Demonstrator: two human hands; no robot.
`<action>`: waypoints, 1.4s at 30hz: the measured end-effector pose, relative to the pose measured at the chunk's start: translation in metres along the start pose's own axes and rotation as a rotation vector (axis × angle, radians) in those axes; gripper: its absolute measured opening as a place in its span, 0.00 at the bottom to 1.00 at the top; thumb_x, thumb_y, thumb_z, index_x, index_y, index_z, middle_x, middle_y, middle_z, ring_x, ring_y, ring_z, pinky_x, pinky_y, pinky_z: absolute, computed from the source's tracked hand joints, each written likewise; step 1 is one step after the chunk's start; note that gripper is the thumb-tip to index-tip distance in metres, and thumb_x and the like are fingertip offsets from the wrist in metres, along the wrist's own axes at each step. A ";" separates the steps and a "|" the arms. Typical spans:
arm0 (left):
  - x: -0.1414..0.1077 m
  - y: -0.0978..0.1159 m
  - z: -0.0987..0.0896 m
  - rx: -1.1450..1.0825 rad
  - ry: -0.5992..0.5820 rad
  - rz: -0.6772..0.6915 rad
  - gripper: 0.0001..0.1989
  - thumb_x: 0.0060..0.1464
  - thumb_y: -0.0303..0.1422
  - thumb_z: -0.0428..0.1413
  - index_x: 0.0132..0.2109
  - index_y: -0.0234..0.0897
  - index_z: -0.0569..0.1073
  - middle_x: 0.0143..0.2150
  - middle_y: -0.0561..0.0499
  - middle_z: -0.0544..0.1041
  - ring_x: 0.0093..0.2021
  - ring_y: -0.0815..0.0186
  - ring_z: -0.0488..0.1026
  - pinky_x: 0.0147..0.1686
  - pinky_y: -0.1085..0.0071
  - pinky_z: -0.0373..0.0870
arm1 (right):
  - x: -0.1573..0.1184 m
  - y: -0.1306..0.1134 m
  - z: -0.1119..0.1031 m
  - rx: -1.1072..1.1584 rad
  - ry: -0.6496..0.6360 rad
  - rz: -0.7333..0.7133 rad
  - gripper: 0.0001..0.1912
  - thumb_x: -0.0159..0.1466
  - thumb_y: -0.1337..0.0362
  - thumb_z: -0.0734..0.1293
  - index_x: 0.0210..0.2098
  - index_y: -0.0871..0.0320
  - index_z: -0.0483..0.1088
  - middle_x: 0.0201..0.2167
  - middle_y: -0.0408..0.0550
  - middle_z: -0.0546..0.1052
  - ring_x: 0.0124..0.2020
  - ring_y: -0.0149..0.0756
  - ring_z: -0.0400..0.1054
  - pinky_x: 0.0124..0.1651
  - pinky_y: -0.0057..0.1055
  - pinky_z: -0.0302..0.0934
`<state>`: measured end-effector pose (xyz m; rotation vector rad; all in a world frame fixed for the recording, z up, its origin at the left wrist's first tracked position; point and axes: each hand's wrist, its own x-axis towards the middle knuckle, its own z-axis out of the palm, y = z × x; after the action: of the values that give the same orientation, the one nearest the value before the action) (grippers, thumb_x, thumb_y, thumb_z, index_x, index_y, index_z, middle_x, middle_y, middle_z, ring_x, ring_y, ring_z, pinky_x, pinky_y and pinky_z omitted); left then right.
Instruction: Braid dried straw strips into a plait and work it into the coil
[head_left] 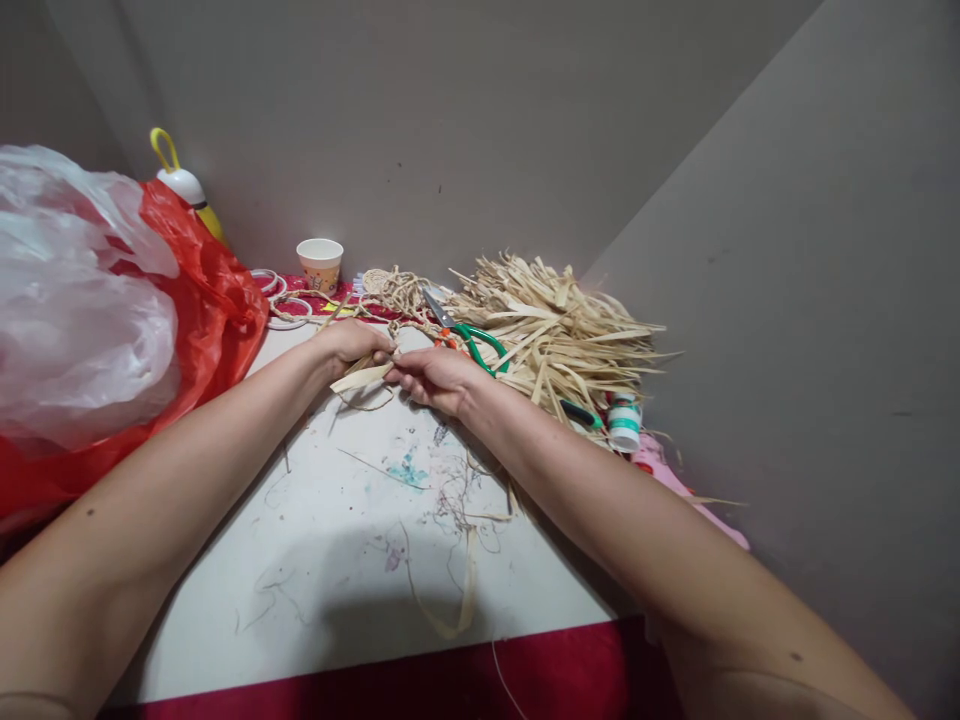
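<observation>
My left hand [357,345] and my right hand [435,378] meet above the far part of a white board [315,560]. Both are closed in a pinch on a pale straw strip [363,379], whose flat loose end sticks out below my left fingers. A thin loop of the same fibre hangs under it. Just beyond my fingertips lies a twisted straw cord [409,290], bunched up and trailing left. Scissors with green handles [480,345] rest right of my hands, beside a large heap of dry straw strips [555,330].
A paper cup [320,268] stands at the back near the wall. White and red plastic bags [82,310] bulge on the left, before a yellow-and-white bottle [182,185]. A small white-and-green bottle [624,424] lies right. Loose fibres [457,600] are scattered over the stained board.
</observation>
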<state>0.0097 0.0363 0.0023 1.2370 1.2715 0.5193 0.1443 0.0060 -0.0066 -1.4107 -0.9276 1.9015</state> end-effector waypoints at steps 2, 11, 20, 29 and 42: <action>0.002 -0.001 -0.002 0.002 -0.007 0.008 0.18 0.53 0.23 0.51 0.16 0.35 0.61 0.13 0.57 0.61 0.15 0.77 0.59 0.20 0.78 0.58 | -0.002 0.000 -0.003 0.064 -0.033 0.038 0.09 0.65 0.74 0.58 0.29 0.66 0.65 0.16 0.44 0.72 0.10 0.18 0.54 0.11 0.12 0.47; 0.003 -0.001 -0.004 -0.040 -0.003 0.015 0.13 0.50 0.22 0.53 0.20 0.34 0.68 0.11 0.57 0.62 0.12 0.76 0.55 0.16 0.75 0.48 | 0.000 0.010 -0.002 -0.333 0.344 -0.461 0.08 0.60 0.67 0.66 0.26 0.58 0.63 0.12 0.36 0.65 0.09 0.23 0.55 0.10 0.19 0.48; 0.003 0.001 -0.004 -0.034 -0.084 -0.049 0.13 0.52 0.26 0.52 0.20 0.31 0.68 0.10 0.57 0.57 0.11 0.79 0.46 0.14 0.77 0.39 | 0.004 0.012 -0.010 -0.323 0.297 -0.429 0.07 0.57 0.72 0.64 0.23 0.60 0.65 0.11 0.37 0.65 0.09 0.23 0.54 0.11 0.20 0.48; 0.002 0.000 -0.002 0.009 -0.049 -0.032 0.13 0.49 0.25 0.53 0.18 0.32 0.68 0.08 0.57 0.56 0.10 0.78 0.47 0.13 0.76 0.40 | 0.010 0.014 -0.003 -0.546 0.425 -0.596 0.05 0.53 0.69 0.65 0.21 0.61 0.66 0.13 0.38 0.65 0.15 0.24 0.55 0.19 0.22 0.49; 0.003 -0.001 -0.002 -0.016 -0.043 -0.037 0.18 0.46 0.24 0.55 0.15 0.36 0.57 0.08 0.58 0.53 0.10 0.78 0.47 0.12 0.78 0.38 | -0.004 0.024 0.000 -1.437 0.495 -0.861 0.15 0.63 0.63 0.59 0.38 0.59 0.77 0.34 0.52 0.78 0.34 0.37 0.70 0.35 0.30 0.57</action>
<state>0.0083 0.0394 0.0006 1.2035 1.2490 0.4731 0.1446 -0.0111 -0.0234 -1.5359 -2.2652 0.0352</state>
